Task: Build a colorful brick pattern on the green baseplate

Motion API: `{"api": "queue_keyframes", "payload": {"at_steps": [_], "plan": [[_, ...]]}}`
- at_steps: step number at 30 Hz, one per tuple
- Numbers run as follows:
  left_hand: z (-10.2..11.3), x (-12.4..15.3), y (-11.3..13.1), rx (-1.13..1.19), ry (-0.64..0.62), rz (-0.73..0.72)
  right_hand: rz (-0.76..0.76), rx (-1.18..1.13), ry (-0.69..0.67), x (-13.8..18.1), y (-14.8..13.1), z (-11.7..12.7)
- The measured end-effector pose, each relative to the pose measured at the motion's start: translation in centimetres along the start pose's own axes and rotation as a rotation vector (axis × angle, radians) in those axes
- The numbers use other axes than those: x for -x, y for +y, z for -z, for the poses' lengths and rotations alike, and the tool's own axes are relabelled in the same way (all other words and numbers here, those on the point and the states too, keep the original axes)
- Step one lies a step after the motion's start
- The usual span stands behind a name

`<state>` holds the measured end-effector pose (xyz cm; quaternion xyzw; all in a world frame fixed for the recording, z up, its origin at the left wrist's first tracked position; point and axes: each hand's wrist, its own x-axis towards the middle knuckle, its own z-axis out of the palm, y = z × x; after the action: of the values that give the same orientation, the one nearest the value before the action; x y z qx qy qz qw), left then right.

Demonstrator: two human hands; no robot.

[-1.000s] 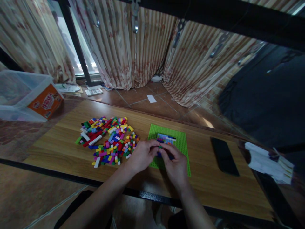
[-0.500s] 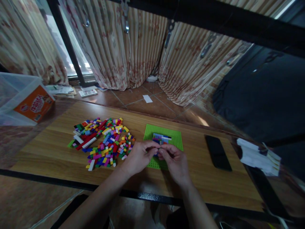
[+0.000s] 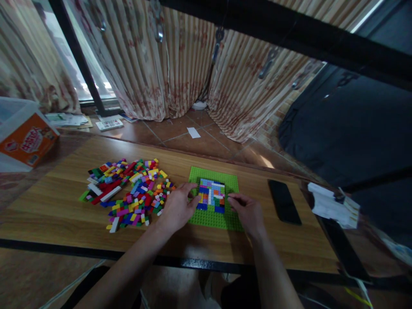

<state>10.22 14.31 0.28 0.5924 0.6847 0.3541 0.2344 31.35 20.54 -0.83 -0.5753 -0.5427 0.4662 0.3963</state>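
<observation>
A green studded baseplate [image 3: 231, 224] lies on the wooden table. On it sits a flat patch of toy bricks [image 3: 210, 195] in light blue, white, orange, purple and dark blue. At the patch's left side is my left hand [image 3: 178, 208], its thumb and forefinger apart with nothing seen between them. My right hand [image 3: 249, 213] hovers over the plate's right part, thumb and forefinger pinched together close to the patch. Whatever may be in that pinch is too small to make out. A pile of loose toy bricks [image 3: 131, 193] spreads to the left of my left hand.
A black phone [image 3: 283, 201] lies right of the plate. White papers [image 3: 331, 206] and another dark flat device [image 3: 346, 249] are at the right end. At the far left stands a clear plastic box [image 3: 19, 146] with an orange label. Curtains [image 3: 189, 64] hang behind the table.
My hands were together over the lower part of the brick patch and have moved apart, left and right, uncovering it. The whole view has shifted slightly.
</observation>
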Motion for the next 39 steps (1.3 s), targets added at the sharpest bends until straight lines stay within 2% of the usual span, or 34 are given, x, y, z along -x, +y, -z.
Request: {"api": "queue_keyframes", "payload": {"at_steps": [8,17,24,39], "plan": [[-0.6,0.4,0.0,-0.120,-0.059,-0.049,0.036,0.077,-0.049,-0.2,0.0,-0.4],[-0.5,0.5,-0.3,-0.097,-0.073,-0.097,0.083,0.122,-0.085,-0.1,-0.3,-0.6],[-0.7,0.5,-0.6,-0.090,-0.076,-0.082,0.089,0.095,-0.057,-0.6,0.2,-1.1],[-0.9,0.5,-0.7,-0.051,-0.074,-0.044,-0.038,0.131,-0.102,-1.0,-0.6,-0.6]]}}
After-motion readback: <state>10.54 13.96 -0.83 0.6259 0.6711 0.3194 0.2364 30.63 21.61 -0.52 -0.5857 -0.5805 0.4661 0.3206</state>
